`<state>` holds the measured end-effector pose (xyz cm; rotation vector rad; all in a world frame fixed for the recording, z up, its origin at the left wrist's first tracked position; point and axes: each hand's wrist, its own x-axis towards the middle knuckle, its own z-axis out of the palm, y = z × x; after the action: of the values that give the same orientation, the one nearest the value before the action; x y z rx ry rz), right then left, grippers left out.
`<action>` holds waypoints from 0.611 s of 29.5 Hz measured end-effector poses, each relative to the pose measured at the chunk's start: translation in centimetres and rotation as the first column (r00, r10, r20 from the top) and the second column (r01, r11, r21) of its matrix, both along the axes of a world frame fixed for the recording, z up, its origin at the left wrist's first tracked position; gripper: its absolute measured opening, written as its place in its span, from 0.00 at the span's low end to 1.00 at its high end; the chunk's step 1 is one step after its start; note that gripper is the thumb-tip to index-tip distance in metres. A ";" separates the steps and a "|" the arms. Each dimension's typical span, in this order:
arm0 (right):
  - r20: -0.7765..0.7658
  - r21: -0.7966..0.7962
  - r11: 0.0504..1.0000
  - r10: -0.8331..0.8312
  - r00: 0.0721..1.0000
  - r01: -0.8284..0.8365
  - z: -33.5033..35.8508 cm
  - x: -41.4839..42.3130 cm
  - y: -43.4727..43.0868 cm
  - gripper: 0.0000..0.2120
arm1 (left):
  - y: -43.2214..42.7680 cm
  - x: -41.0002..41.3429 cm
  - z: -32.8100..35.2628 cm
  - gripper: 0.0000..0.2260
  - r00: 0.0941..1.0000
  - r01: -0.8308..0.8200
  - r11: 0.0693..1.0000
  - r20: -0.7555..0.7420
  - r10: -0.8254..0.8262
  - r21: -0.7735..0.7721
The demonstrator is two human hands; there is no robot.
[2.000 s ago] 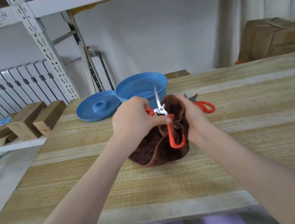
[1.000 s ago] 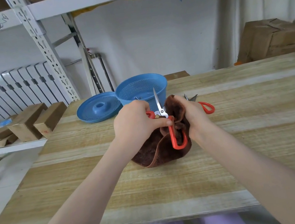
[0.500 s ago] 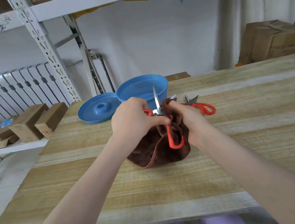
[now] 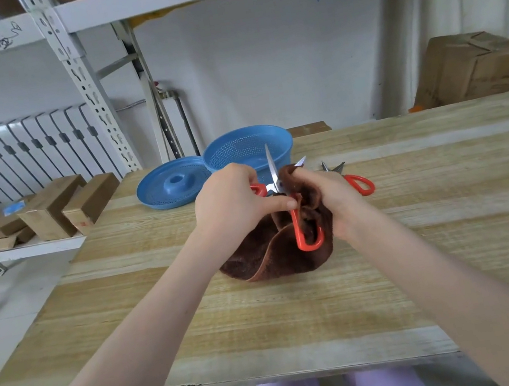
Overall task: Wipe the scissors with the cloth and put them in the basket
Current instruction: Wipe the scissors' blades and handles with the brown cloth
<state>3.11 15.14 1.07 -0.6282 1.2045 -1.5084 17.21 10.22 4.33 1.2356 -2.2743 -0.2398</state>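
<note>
Since two seconds ago the scissors (image 4: 297,229) have opened: one blade stands upright as before, and a second tip now pokes out of the cloth (image 4: 268,258) on the right. Your hands and the bundle have barely shifted on the tabletop (image 4: 423,231). You're mid-wipe, working on the second blade, so nothing from this pair is ready for the basket (image 4: 233,155) yet. Your left hand (image 4: 234,203) is curled tight round the upper red handle, thumb pressed near the pivot. Your right hand (image 4: 331,193) pinches the cloth around the angled blade. The scissors are held just in front of the basket, lower handle loop hanging against the cloth. Next, I'd say: draw the cloth off toward the tip, close the blades, then lift them over the rim. Mind the exposed points. A second pair (image 4: 358,182) lies just right of your right hand, likely still to do.
</note>
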 end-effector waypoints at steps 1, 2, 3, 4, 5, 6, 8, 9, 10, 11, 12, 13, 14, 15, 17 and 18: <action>0.037 -0.002 1.000 -0.019 0.999 0.019 0.2 -0.2 -0.1 0.09 | 0.0 -0.1 0.0 0.31 1.000 0.001 1.000 -0.003 -0.001 -0.005; 0.089 0.001 0.999 -0.033 0.996 0.033 0.4 -0.3 -0.3 0.09 | 0.0 -0.1 0.0 0.31 1.000 -0.001 1.000 -0.003 0.001 -0.006; 0.129 0.008 0.999 -0.037 0.991 0.036 0.4 -0.3 -0.4 0.10 | 0.0 -0.1 0.0 0.31 1.000 -0.003 1.000 -0.002 0.003 -0.003; 0.142 0.012 1.000 -0.026 0.990 0.024 0.4 -0.2 -0.4 0.10 | -0.1 -0.1 0.0 0.31 1.000 -0.006 1.000 -0.001 0.006 0.002; 0.118 0.014 1.000 0.000 0.993 -0.001 0.2 -0.1 -0.3 0.09 | -0.2 -0.1 0.1 0.31 1.000 -0.010 1.000 0.002 0.010 0.006; 0.069 0.014 0.999 0.028 0.997 -0.029 0.0 0.1 -0.1 0.09 | -0.3 0.0 0.2 0.31 1.000 -0.014 1.000 0.007 0.014 0.010; -0.031 0.004 0.999 0.047 0.998 -0.046 -0.1 0.3 0.1 0.08 | -0.4 0.1 0.2 0.30 1.000 -0.019 1.000 0.018 0.019 0.011; -0.052 -0.004 1.000 0.027 0.998 -0.027 -0.1 0.2 0.1 0.08 | -0.4 0.1 0.1 0.30 1.000 -0.019 1.000 0.020 0.019 0.009; -0.046 -0.013 1.000 -0.001 0.999 0.000 0.1 0.1 0.0 0.09 | -0.3 0.1 0.0 0.31 1.000 -0.018 1.000 0.020 0.017 0.005; -0.015 -0.020 0.999 -0.029 0.999 0.029 0.2 0.0 -0.1 0.09 | -0.2 0.0 0.0 0.31 1.000 -0.016 1.000 0.021 0.016 0.001; 0.032 -0.020 0.998 -0.055 0.998 0.055 0.3 -0.1 -0.2 0.09 | -0.2 0.0 -0.1 0.31 1.000 -0.015 1.000 0.022 0.015 -0.003; 0.072 -0.015 0.997 -0.069 0.995 0.070 0.4 -0.1 -0.3 0.10 | -0.2 0.0 -0.1 0.31 1.000 -0.016 1.000 0.022 0.016 -0.004; 0.098 -0.008 0.998 -0.067 0.993 0.069 0.3 0.0 -0.4 0.10 | -0.2 0.1 -0.1 0.31 1.000 -0.019 1.000 0.021 0.019 -0.002; 0.102 -0.007 0.999 -0.050 0.994 0.051 0.2 0.2 -0.4 0.10 | -0.3 0.1 -0.1 0.31 1.000 -0.025 1.000 0.017 0.025 0.000; 0.013 -0.020 1.000 -0.002 1.000 0.002 -0.1 0.5 -0.3 0.08 | -0.4 0.1 0.1 0.30 0.999 -0.031 1.000 0.025 0.031 0.000; -0.041 -0.027 1.000 0.006 0.999 -0.007 -0.2 0.5 -0.3 0.07 | -0.4 0.0 0.1 0.30 0.999 -0.031 1.000 0.039 0.031 -0.002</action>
<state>3.59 14.88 0.88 -0.6835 1.2134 -1.5154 17.24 9.82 4.41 1.2844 -2.2856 -0.2047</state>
